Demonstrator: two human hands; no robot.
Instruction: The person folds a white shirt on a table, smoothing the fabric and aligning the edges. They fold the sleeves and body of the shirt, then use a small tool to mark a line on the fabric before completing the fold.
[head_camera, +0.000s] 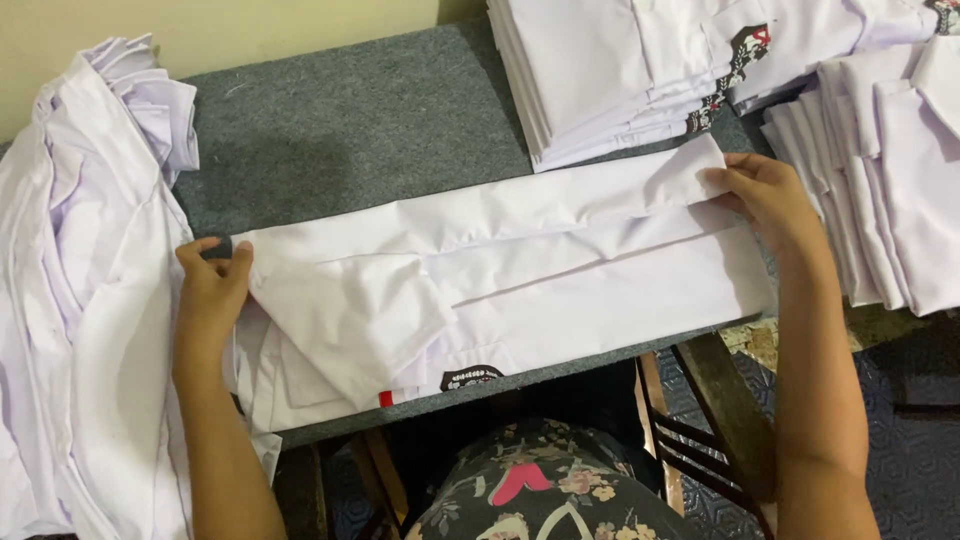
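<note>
Your left hand (210, 290) sits at nine o'clock, forearm rising from the lower edge, wrist straight, fingers curled forward with thumb and forefinger tips pinched close together. Your right hand (765, 195) reaches to two o'clock, forearm running up from five o'clock, wrist bent inward, palm down, fingers pressed flat and pointing toward your left.

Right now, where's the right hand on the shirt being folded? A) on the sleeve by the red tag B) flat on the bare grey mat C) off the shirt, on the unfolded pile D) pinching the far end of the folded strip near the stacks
D: the right hand pinches the far end of the long folded white shirt, just below the folded stack; the left hand holds the opposite end.
</note>
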